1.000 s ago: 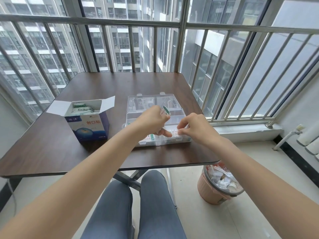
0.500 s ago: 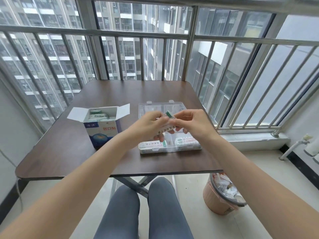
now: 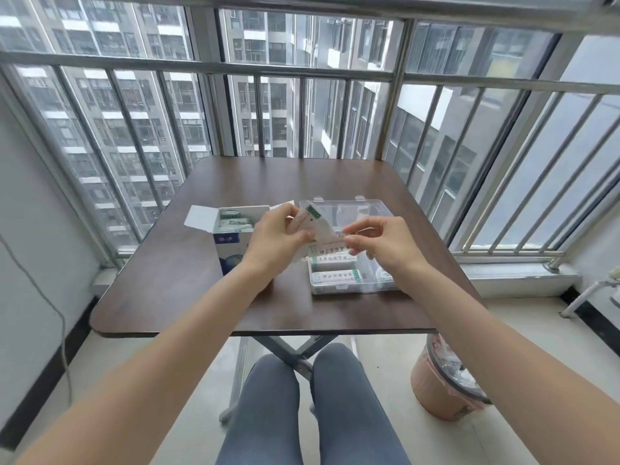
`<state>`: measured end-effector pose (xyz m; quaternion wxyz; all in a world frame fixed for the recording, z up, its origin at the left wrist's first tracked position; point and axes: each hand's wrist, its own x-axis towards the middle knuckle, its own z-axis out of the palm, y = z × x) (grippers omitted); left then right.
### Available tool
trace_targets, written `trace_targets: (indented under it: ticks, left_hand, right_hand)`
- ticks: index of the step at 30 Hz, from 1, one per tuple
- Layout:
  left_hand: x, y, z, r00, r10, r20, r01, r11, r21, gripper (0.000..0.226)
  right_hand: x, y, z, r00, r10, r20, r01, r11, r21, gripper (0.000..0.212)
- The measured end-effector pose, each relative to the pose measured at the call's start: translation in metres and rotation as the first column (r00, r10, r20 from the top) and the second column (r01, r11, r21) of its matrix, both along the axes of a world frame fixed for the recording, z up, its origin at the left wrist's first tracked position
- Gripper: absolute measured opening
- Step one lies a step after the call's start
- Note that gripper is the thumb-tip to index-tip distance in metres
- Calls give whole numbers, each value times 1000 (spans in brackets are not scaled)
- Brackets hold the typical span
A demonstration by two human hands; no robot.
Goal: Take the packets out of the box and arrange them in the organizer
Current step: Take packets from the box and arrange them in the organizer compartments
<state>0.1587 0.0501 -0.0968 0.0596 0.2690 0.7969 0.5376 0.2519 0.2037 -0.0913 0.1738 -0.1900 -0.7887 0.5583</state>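
A blue and white box [image 3: 230, 239] stands open on the brown table [image 3: 188, 283], with packets showing inside it. To its right lies a clear plastic organizer [image 3: 352, 280] with its lid [image 3: 349, 213] folded back; white packets with green ends [image 3: 333, 275] lie in its near compartments. Above the organizer my left hand [image 3: 275, 241] holds a small stack of packets [image 3: 307, 219]. My right hand [image 3: 377, 245] pinches the end of one packet [image 3: 330, 245] from that stack.
The table's far edge meets a metal railing [image 3: 302, 72] and windows. On the floor at the right stands a pink bin [image 3: 443, 384] full of rubbish. My knees [image 3: 308, 397] are under the table's near edge. A cable [image 3: 50, 307] hangs down the left wall.
Both hands have lifted from the organizer's compartments to above it. My right hand, which was pressing a packet down, now pulls one from the stack in my left hand. The view has tilted upward.
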Motion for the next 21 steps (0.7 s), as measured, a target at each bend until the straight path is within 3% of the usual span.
trace_targets:
  ticks: [3, 7, 11, 15, 21]
  left_hand:
    - [2, -5, -1, 993, 97, -69, -94, 994, 54, 15]
    - [3, -14, -2, 989, 105, -107, -96, 992, 81, 21]
    - [6, -18, 1, 993, 49, -108, -42, 997, 64, 15]
    - [10, -20, 2, 987, 42, -155, -42, 999, 7, 10]
    - [12, -18, 0, 993, 7, -115, -5, 1000, 14, 10]
  right_hand:
    - [-2, 1, -8, 994, -40, 97, 35, 998, 58, 4]
    - [-4, -1, -22, 967, -63, 249, 8, 976, 215, 8]
    - [-6, -5, -30, 934, -141, 330, -32, 883, 468, 10]
    - [-3, -12, -25, 921, -229, 316, -14, 790, 612, 8]
    - [-4, -12, -24, 912, -188, 365, -81, 788, 610, 8]
